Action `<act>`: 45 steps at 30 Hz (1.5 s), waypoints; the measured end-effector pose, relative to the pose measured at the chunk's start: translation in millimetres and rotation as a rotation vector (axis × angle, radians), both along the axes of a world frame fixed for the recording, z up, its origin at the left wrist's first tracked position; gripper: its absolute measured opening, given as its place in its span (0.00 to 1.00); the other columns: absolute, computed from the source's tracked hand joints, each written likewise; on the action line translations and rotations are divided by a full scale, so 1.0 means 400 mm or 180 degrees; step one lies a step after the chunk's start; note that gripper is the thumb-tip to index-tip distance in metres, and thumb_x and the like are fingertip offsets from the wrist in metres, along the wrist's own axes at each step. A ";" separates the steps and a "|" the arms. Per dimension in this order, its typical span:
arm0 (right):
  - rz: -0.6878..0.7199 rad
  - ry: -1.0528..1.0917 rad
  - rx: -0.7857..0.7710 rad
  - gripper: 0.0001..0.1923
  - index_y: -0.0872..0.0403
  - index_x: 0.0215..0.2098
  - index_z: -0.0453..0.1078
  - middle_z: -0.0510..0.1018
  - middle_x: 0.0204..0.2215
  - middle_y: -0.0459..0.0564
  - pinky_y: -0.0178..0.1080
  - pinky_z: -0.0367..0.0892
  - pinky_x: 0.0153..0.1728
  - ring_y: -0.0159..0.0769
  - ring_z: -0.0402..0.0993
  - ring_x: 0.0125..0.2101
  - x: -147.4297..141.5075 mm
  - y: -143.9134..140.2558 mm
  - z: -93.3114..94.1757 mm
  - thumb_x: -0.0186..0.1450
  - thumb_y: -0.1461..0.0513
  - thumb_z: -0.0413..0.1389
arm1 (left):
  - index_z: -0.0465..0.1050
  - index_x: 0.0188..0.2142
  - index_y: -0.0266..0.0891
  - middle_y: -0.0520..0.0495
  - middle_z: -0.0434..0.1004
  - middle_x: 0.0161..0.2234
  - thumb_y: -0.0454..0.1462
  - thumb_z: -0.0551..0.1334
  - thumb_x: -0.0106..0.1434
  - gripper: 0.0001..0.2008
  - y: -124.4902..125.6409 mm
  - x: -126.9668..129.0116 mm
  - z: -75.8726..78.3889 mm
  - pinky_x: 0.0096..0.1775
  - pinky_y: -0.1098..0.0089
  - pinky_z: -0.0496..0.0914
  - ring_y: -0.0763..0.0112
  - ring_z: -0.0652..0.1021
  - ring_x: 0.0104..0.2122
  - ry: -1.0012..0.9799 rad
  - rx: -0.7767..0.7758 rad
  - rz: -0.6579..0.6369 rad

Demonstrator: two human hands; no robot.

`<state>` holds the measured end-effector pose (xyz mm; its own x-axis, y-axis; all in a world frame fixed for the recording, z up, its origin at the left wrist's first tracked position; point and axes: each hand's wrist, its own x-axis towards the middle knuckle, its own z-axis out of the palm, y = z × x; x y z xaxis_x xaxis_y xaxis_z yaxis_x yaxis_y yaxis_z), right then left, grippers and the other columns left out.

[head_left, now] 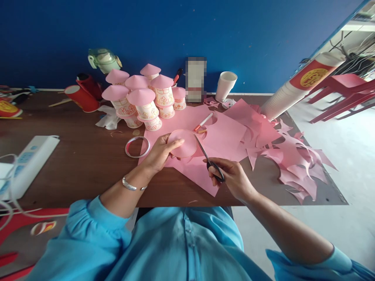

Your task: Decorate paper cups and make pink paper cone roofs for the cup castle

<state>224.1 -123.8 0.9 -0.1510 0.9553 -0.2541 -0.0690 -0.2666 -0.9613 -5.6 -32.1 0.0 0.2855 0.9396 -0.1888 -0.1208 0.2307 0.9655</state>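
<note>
A blue wall (140, 31) closes off the far side, and against it stands a dark table (84, 168), the person seated at its near edge. Pink paper sheets (228, 128) spread across the middle, with jagged pink offcuts (295, 160) heaped to the right. Far and left of centre I see a cluster of paper-cup towers (142, 97), their sides drawn on in red and orange, each capped with a pink cone. A long stack of white cups (281, 97) leans at the far right.

Nearer, the left hand (165, 150) pinches a pink paper disc (186, 146), thumb on top and fingers beneath, holding it just above the sheets at the centre. The right hand (231, 175) grips black-handled scissors (216, 170), the blades pointing far and left at the disc's right edge. From here I can't tell whether they touch the paper or how far they are parted.

For a clean rim, I'd keep the scissors almost still and feed the disc round with the left hand, taking long, smooth bites rather than short snips. That left thumb looks well placed, clear of the blades; I'd shift it back as the paper turns. A roll of tape (126, 148) lies just left, and a marker (203, 122) just beyond the disc.
</note>
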 end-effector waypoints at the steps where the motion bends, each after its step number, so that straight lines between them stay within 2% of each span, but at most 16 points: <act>1: -0.0002 -0.0028 0.0018 0.24 0.57 0.43 0.79 0.73 0.24 0.42 0.33 0.64 0.19 0.27 0.70 0.19 0.000 0.001 0.000 0.62 0.46 0.69 | 0.80 0.35 0.38 0.52 0.77 0.27 0.48 0.75 0.55 0.17 0.000 -0.001 0.000 0.25 0.75 0.69 0.74 0.73 0.24 -0.0009 0.0001 -0.0009; 5: -0.0009 -0.0061 0.0029 0.24 0.57 0.43 0.79 0.73 0.24 0.42 0.33 0.64 0.19 0.27 0.69 0.19 -0.004 0.002 0.004 0.62 0.46 0.69 | 0.82 0.39 0.37 0.50 0.78 0.29 0.48 0.76 0.56 0.18 0.005 -0.006 -0.010 0.25 0.75 0.70 0.72 0.75 0.26 -0.0031 0.0029 -0.0036; 10: -0.0042 -0.0032 -0.0043 0.26 0.57 0.42 0.80 0.72 0.23 0.42 0.33 0.63 0.18 0.27 0.68 0.18 -0.003 -0.001 0.010 0.60 0.44 0.70 | 0.82 0.36 0.38 0.51 0.77 0.27 0.48 0.75 0.58 0.16 0.009 -0.010 -0.023 0.23 0.74 0.68 0.73 0.73 0.24 -0.0093 0.0070 -0.0059; 16: -0.0006 -0.0051 -0.0052 0.27 0.57 0.43 0.80 0.72 0.23 0.42 0.33 0.63 0.18 0.27 0.68 0.18 -0.001 -0.005 0.007 0.61 0.43 0.69 | 0.83 0.37 0.38 0.50 0.80 0.31 0.46 0.76 0.56 0.16 0.010 -0.005 -0.022 0.30 0.74 0.71 0.71 0.76 0.30 -0.0150 0.0092 0.0167; 22: -0.0016 -0.0020 -0.0060 0.26 0.57 0.43 0.80 0.72 0.23 0.42 0.32 0.63 0.18 0.27 0.68 0.18 0.000 -0.005 -0.002 0.61 0.44 0.69 | 0.83 0.37 0.39 0.50 0.80 0.31 0.47 0.75 0.57 0.15 0.012 -0.007 -0.023 0.28 0.74 0.69 0.71 0.76 0.29 -0.0103 0.0109 0.0159; 25: -0.0025 0.0005 -0.0042 0.25 0.57 0.43 0.80 0.73 0.23 0.42 0.32 0.64 0.19 0.26 0.69 0.18 0.000 -0.004 -0.003 0.61 0.45 0.70 | 0.84 0.41 0.39 0.48 0.84 0.36 0.46 0.76 0.57 0.16 0.013 -0.010 -0.028 0.32 0.75 0.72 0.70 0.78 0.34 -0.0109 0.0139 0.0137; 29: 0.0010 0.0007 -0.0008 0.24 0.57 0.43 0.80 0.74 0.23 0.43 0.32 0.64 0.19 0.27 0.70 0.19 0.000 -0.003 -0.002 0.62 0.46 0.69 | 0.84 0.46 0.38 0.48 0.83 0.36 0.48 0.76 0.57 0.21 0.014 -0.011 -0.033 0.27 0.75 0.70 0.70 0.77 0.31 -0.0108 0.0102 0.0090; 33: 0.0025 0.0035 0.0003 0.23 0.56 0.43 0.80 0.74 0.24 0.43 0.32 0.64 0.19 0.27 0.70 0.19 0.002 -0.002 -0.002 0.63 0.47 0.69 | 0.84 0.45 0.38 0.49 0.81 0.35 0.48 0.76 0.57 0.21 0.013 -0.010 -0.026 0.27 0.75 0.70 0.71 0.76 0.31 -0.0132 0.0097 0.0114; 39: 0.0027 -0.0043 -0.0111 0.27 0.57 0.45 0.80 0.75 0.23 0.44 0.32 0.63 0.19 0.29 0.71 0.19 0.006 -0.005 -0.003 0.61 0.44 0.69 | 0.82 0.36 0.38 0.51 0.76 0.29 0.48 0.77 0.55 0.17 0.013 -0.008 -0.019 0.27 0.76 0.68 0.73 0.73 0.29 -0.0082 0.0098 0.0212; 45: 0.0032 -0.0044 -0.0108 0.29 0.58 0.45 0.80 0.75 0.22 0.45 0.33 0.64 0.20 0.29 0.70 0.20 0.005 -0.004 0.006 0.60 0.43 0.69 | 0.83 0.38 0.38 0.50 0.81 0.33 0.46 0.76 0.57 0.16 0.011 -0.009 -0.020 0.35 0.74 0.71 0.71 0.76 0.33 -0.0163 0.0127 0.0046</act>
<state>226.0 -125.4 3.5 -0.1569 0.9445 -0.2885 -0.0528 -0.2997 -0.9526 -9.4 -27.5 -8.1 0.2800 0.9502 -0.1366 -0.1733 0.1900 0.9664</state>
